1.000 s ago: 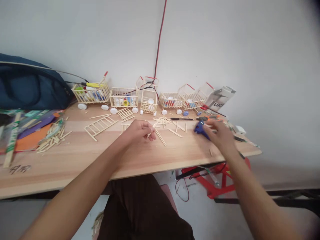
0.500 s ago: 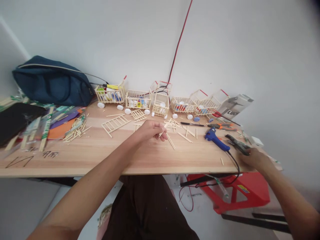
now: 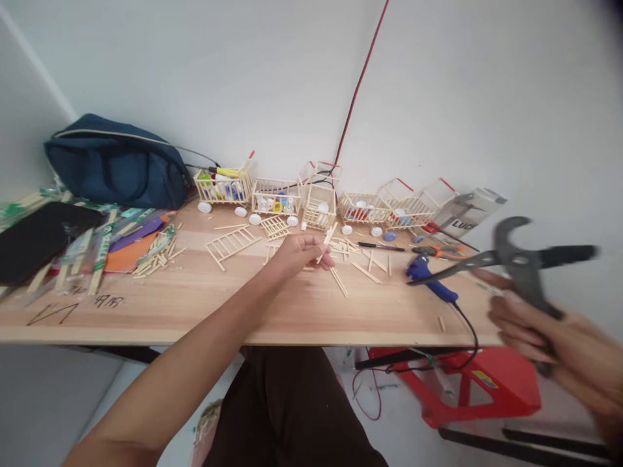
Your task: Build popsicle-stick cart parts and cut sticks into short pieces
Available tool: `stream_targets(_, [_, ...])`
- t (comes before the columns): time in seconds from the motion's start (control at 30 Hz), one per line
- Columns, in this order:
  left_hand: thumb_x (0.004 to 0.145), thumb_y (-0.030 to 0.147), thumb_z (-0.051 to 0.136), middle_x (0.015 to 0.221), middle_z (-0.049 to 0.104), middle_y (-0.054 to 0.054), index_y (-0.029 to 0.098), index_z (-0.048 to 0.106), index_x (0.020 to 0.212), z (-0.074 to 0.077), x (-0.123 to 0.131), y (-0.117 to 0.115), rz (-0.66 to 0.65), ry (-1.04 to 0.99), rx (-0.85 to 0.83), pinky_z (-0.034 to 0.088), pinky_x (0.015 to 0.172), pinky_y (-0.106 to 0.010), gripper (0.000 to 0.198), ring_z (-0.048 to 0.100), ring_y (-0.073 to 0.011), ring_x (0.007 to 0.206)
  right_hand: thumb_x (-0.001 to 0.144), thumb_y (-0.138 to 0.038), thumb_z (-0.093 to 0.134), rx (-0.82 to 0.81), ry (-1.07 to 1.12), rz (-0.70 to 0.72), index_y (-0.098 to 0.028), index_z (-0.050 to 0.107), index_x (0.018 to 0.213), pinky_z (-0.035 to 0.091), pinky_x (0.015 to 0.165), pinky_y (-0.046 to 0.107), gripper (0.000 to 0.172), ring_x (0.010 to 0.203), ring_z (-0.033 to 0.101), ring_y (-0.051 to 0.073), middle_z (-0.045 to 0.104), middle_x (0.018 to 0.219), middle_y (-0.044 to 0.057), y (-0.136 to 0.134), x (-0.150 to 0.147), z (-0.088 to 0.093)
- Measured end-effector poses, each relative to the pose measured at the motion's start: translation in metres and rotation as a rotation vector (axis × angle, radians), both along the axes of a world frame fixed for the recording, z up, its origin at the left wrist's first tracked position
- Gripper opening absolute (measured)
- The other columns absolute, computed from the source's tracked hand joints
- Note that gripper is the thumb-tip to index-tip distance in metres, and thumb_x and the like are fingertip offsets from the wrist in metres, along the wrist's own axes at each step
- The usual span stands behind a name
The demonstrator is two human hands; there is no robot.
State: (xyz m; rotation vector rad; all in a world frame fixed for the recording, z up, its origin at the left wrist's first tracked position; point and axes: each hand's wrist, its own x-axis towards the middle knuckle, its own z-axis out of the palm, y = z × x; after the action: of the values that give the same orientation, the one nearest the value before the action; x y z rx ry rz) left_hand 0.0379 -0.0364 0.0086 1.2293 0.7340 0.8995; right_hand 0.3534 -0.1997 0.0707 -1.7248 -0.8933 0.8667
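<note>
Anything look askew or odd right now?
The middle cart stands end-on while the other carts stand nearly side-on. The cord of the blue glue gun droops over the front edge of the table, a possible snag.

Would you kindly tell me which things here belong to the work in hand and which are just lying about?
Likely in use:
pale stick, in the left hand
plier-like tool, in the right hand
blue glue gun
ladder-like frame

Apparently just lying about:
blue bag
black pen
</note>
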Motion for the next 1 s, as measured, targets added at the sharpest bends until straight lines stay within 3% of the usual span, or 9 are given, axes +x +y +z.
stream_targets(0.1, [0.077, 0.034, 0.073, 0.075, 0.073, -0.009, 0.01, 0.064, 0.08, -0.005, 0.001, 0.0, -0.013, -0.076, -0.044, 0.05, 0.074, -0.028, 0.025, 0.067, -0.014, 0.067, 0.069, -0.039, 0.082, -0.005, 0.295, 0.183, -0.027, 0.067, 0.113, 0.021, 0.035, 0.013, 0.048, 0.048, 0.032, 0.005, 0.038, 0.064, -0.005, 0.022, -0.058, -0.012])
stream_targets(0.2, [0.071, 0.037, 0.078, 0.074, 0.071, -0.007, 0.011, 0.063, 0.079, -0.009, 0.002, 0.002, 0.005, -0.165, -0.119, 0.052, 0.077, -0.029, 0.031, 0.067, -0.0139, 0.069, 0.068, -0.037, 0.083, 0.038, 0.425, 0.254, -0.025, 0.068, 0.112, 0.029, 0.035, 0.011, 0.048, 0.062, 0.054, 0.007, 0.062, 0.084, 0.003, 0.045, -0.098, -0.026])
stream_targets(0.27, [0.069, 0.037, 0.08, 0.072, 0.07, -0.005, 0.011, 0.062, 0.078, -0.009, 0.002, 0.002, 0.022, -0.23, -0.165, 0.052, 0.075, -0.028, 0.033, 0.066, -0.013, 0.068, 0.071, -0.038, 0.08, 0.056, 0.468, 0.285, -0.025, 0.07, 0.11, 0.047, 0.05, 0.015, 0.042, 0.089, 0.066, 0.015, 0.068, 0.107, 0.007, 0.058, -0.116, -0.037])
stream_targets(0.33, [0.068, 0.038, 0.08, 0.071, 0.069, -0.004, 0.012, 0.061, 0.077, -0.007, 0.002, 0.001, 0.05, -0.28, -0.181, 0.052, 0.073, -0.026, 0.034, 0.066, -0.0126, 0.067, 0.075, -0.041, 0.077, 0.139, 0.499, 0.316, -0.026, 0.07, 0.108, 0.055, 0.076, 0.025, 0.037, 0.11, 0.063, 0.021, 0.066, 0.123, 0.007, 0.069, -0.13, -0.048])
stream_targets(0.43, [0.07, 0.039, 0.078, 0.071, 0.068, -0.003, 0.012, 0.06, 0.073, -0.002, 0.002, -0.003, 0.143, -0.299, -0.151, 0.051, 0.071, -0.024, 0.032, 0.065, -0.0125, 0.066, 0.08, -0.04, 0.073, 0.266, 0.559, 0.368, -0.026, 0.069, 0.111, 0.048, 0.1, 0.039, 0.035, 0.124, 0.057, 0.025, 0.062, 0.133, 0.007, 0.081, -0.149, -0.062])
stream_targets(0.53, [0.074, 0.035, 0.072, 0.071, 0.068, -0.003, 0.013, 0.06, 0.072, 0.001, 0.004, -0.008, 0.243, -0.285, -0.131, 0.051, 0.069, -0.024, 0.026, 0.064, -0.0125, 0.065, 0.086, -0.041, 0.065, 0.386, 0.626, 0.428, -0.026, 0.065, 0.119, 0.04, 0.109, 0.045, 0.036, 0.13, 0.051, 0.024, 0.06, 0.136, 0.007, 0.089, -0.168, -0.069])
stream_targets(0.8, [0.077, 0.031, 0.066, 0.074, 0.067, -0.003, 0.014, 0.056, 0.071, -0.002, 0.009, -0.013, 0.393, -0.318, -0.092, 0.051, 0.071, -0.026, 0.02, 0.062, -0.0129, 0.068, 0.09, -0.037, 0.055, 0.55, 0.624, 0.532, -0.031, 0.055, 0.133, 0.03, 0.115, 0.049, 0.043, 0.142, 0.035, 0.023, 0.044, 0.15, 0.002, 0.096, -0.201, -0.082])
stream_targets(0.9, [0.08, 0.034, 0.064, 0.073, 0.065, -0.003, 0.015, 0.056, 0.074, -0.003, 0.009, -0.011, 0.357, -0.307, -0.066, 0.05, 0.071, -0.026, 0.021, 0.061, -0.0124, 0.067, 0.091, -0.039, 0.052, 0.556, 0.663, 0.554, -0.031, 0.057, 0.131, 0.03, 0.115, 0.051, 0.041, 0.14, 0.039, 0.025, 0.05, 0.146, 0.004, 0.097, -0.196, -0.084])
stream_targets(1.0, [0.083, 0.033, 0.061, 0.067, 0.061, 0.0, 0.014, 0.058, 0.077, 0.003, 0.003, -0.008, 0.352, -0.221, 0.087, 0.047, 0.068, -0.024, 0.02, 0.057, -0.0107, 0.064, 0.088, -0.04, 0.055, 0.507, 0.684, 0.573, -0.028, 0.06, 0.126, 0.033, 0.113, 0.052, 0.04, 0.134, 0.046, 0.027, 0.059, 0.136, 0.007, 0.098, -0.178, -0.08])
